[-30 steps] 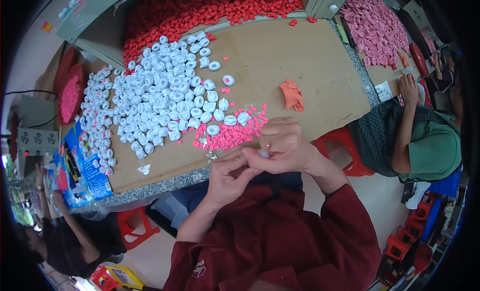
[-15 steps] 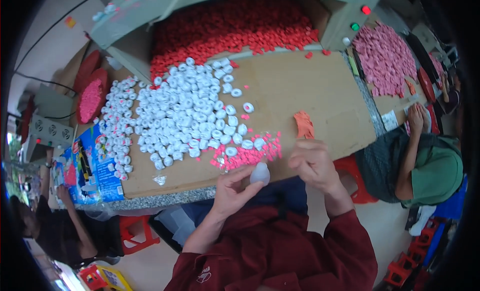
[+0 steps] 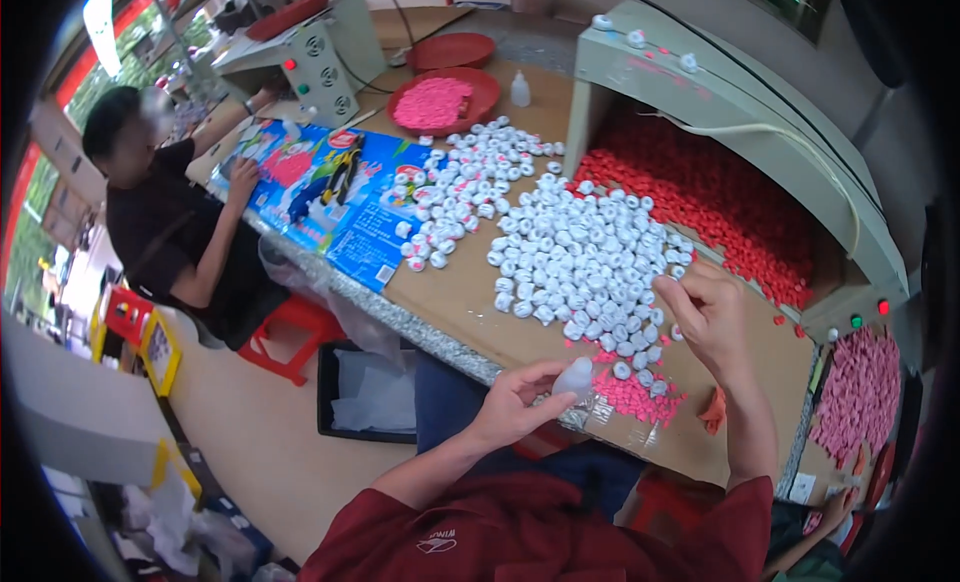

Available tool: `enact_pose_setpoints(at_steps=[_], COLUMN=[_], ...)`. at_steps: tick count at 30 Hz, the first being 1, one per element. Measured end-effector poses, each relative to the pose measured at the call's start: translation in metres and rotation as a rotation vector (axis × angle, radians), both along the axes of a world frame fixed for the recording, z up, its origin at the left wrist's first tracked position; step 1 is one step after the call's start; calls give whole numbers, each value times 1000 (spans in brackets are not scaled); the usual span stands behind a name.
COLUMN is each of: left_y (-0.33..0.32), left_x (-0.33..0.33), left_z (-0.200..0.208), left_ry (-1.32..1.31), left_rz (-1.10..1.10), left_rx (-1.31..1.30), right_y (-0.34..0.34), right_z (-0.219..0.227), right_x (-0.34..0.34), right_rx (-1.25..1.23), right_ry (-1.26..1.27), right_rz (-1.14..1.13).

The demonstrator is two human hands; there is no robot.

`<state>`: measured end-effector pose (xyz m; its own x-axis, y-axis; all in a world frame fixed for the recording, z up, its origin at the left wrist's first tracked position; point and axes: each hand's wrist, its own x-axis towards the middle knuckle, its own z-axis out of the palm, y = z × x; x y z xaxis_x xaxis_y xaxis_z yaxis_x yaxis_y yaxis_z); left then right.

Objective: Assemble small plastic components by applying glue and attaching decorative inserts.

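Head view | left hand [image 3: 512,407]: closed on small white bottle [image 3: 574,378], near table edge | right hand [image 3: 706,312]: fingertips pinched over white caps [image 3: 585,257], contents unclear | advice: pick one cap, keep bottle upright and steady.

Only a few bits of packaging here. Biggest one is a flattened glossy printed carton [image 3: 330,197] lying on the worktop [image 3: 470,302] near its front edge, over by the far end where the other person sits. It's mostly bright blue with pink, red and white artwork, plus a small white label patch at the corner closest to the front edge. There's also a little white squeeze bottle [image 3: 519,90] with a pointed cap, standing upright toward the back edge, just beside a red tray. No screens I can make out.
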<state>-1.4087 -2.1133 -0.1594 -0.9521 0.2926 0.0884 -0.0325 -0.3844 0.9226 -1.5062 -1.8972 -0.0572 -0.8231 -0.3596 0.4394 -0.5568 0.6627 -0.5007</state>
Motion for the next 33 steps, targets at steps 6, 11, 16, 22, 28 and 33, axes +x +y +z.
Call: enact_pose_setpoints(at_steps=[6, 11, 16, 22, 28, 33], left_y=[-83, -151, -195, -217, -228, -235], left_x=[5, 6, 4, -3, -10, -12], left_z=[-14, -23, -35, -50, -61, -62], left_ry=[20, 37, 19, -59, -115, -110], left_rz=[336, 570, 747, 728, 760, 795], left_rx=[40, 26, -35, 17, 43, 53], right_y=[-189, -369, -487, -521, -534, -533], right_z=[-21, -76, -98, -97, -106, -91], right_x=[-95, -190, -227, -234, -237, -255], right_rx=[-75, 60, 94, 532, 591, 535], right_ry=[-286, -171, -370, -405, -320, -687], right_rz=[409, 382, 224, -44, -51, -23])
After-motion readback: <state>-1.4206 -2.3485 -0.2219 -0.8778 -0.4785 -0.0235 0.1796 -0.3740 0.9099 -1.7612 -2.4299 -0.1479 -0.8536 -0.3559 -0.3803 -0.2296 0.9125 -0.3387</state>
